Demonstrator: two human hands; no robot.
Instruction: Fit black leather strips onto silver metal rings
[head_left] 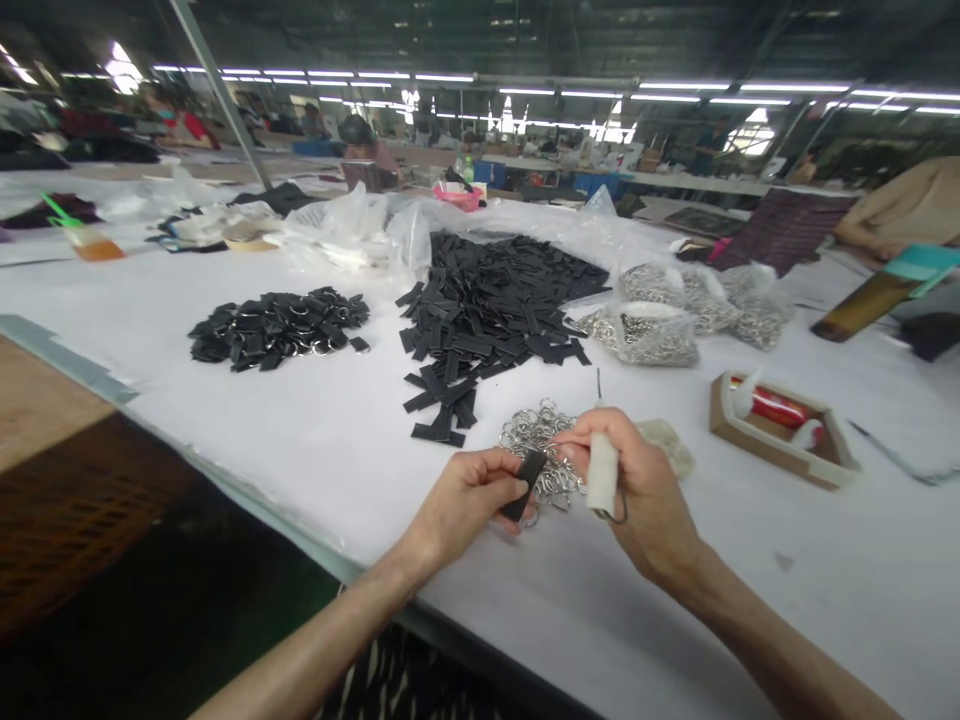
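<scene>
Head view: your left hand (466, 497) pinches a strip (532, 466), right hand (643, 478) grips a tool (602, 472); steady fingers should help, rings (534, 425) just beyond them.

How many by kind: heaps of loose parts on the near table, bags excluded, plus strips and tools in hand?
Heap of black strips: 1
Heap of black pieces with metal rings: 1
Heap of loose metal rings: 1
Black strip in left hand: 1
White-handled tool in right hand: 1
Total: 5
</scene>
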